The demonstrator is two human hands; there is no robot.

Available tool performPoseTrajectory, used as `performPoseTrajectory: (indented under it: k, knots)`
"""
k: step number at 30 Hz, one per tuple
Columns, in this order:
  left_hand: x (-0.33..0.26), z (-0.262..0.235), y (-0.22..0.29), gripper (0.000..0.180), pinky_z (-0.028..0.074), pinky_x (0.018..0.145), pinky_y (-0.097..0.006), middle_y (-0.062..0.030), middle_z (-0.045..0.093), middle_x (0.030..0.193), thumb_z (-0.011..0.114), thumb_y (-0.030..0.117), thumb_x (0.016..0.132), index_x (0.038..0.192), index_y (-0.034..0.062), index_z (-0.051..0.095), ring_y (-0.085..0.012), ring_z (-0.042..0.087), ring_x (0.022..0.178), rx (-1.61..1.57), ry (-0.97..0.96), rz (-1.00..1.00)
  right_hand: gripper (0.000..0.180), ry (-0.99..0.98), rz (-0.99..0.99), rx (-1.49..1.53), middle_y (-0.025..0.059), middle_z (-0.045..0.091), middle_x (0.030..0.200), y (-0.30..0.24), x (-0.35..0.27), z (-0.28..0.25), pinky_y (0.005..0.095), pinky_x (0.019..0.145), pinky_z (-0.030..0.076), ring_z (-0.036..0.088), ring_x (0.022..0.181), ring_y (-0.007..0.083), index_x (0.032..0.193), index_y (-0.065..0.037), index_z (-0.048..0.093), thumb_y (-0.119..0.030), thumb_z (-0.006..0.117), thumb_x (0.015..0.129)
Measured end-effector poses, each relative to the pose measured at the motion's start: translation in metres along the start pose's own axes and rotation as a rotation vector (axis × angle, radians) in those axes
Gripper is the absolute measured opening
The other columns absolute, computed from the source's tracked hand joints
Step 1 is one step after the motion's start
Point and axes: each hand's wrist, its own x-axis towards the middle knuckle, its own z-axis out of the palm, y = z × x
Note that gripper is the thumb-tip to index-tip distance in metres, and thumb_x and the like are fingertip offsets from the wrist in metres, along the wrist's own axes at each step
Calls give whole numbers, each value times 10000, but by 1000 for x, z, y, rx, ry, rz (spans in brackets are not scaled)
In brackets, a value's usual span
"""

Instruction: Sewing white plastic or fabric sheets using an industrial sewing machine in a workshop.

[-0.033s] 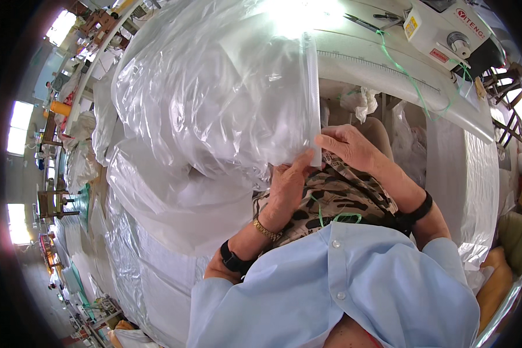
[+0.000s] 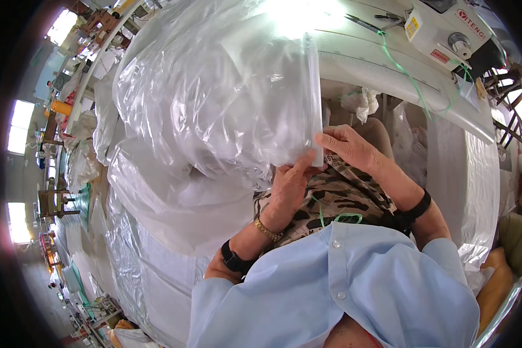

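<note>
A large sheet of clear plastic film [image 2: 214, 87] lies crumpled across the work surface and hangs down toward my lap. Its right side ends in a straight, folded-looking edge [image 2: 314, 98]. At the near corner of that edge, my left hand [image 2: 289, 188] is closed on the film, thumb and fingers pinched together. My right hand [image 2: 351, 149] is just to the right, its fingers bent and their tips at the same edge. Whether the right fingertips grip the film or only touch it is hard to see.
At the far right stands a white sewing machine head [image 2: 449, 37]. Thread snips [image 2: 362, 23] with green thread [image 2: 403, 69] lie on the white table [image 2: 383, 61], which has a printed scale. More film [image 2: 162, 197] hangs at my left. A bright lamp glares at the top.
The film's straight edge sits very slightly farther right, and my left hand has shifted a little with it. My right hand has hardly moved.
</note>
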Motion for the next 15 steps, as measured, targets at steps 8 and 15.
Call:
performPoseTrajectory:
  k: [8, 15]
  knots:
    - [-36, 19, 38, 390, 514, 848, -415, -120, 648, 1088, 714, 101, 800, 1168, 24, 613, -294, 633, 998, 1115, -926, 546, 339, -107, 140, 437, -5, 634, 743, 14, 5, 1, 219, 611, 441, 530, 662, 49, 845, 28, 694, -290, 616, 934]
    - [-4, -1, 45, 382, 470, 934, -408, -103, 556, 1163, 637, 92, 750, 1123, 8, 621, -279, 579, 1069, 1705, -391, 1288, 329, -75, 80, 643, -22, 599, 707, 12, 5, 14, 215, 586, 438, 519, 642, 47, 795, 13, 668, -273, 610, 948]
